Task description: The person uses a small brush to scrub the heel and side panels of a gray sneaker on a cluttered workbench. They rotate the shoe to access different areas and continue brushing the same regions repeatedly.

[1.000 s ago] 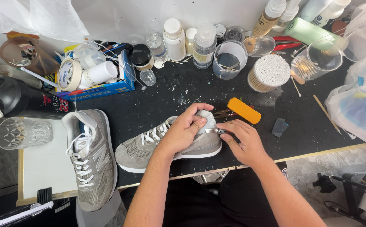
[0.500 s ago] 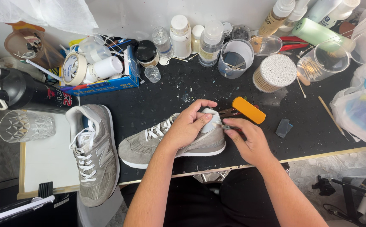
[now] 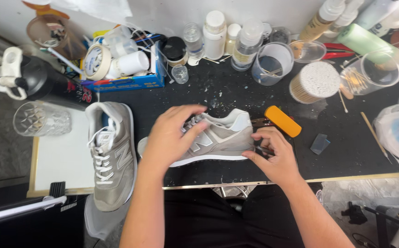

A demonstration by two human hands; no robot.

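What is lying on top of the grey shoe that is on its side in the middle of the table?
The left hand rests over the grey shoe, covering its laces and front. The right hand touches its heel with a thin tool, tip hidden.

- The grey suede-and-mesh sneaker point(image 3: 217, 140) lying on its side looks matt and soft, with a smooth white rubber sole.
- Left of that sneaker, a matching grey suede sneaker point(image 3: 112, 154) has woven white cloth laces.
- Beneath it, the black worktop point(image 3: 346, 151) is dull, rough and paint-speckled.
- Behind its heel, an orange plastic-handled tool point(image 3: 283, 121) looks smooth and glossy.
- Far left, a clear cut-glass tumbler point(image 3: 41, 118) glints.
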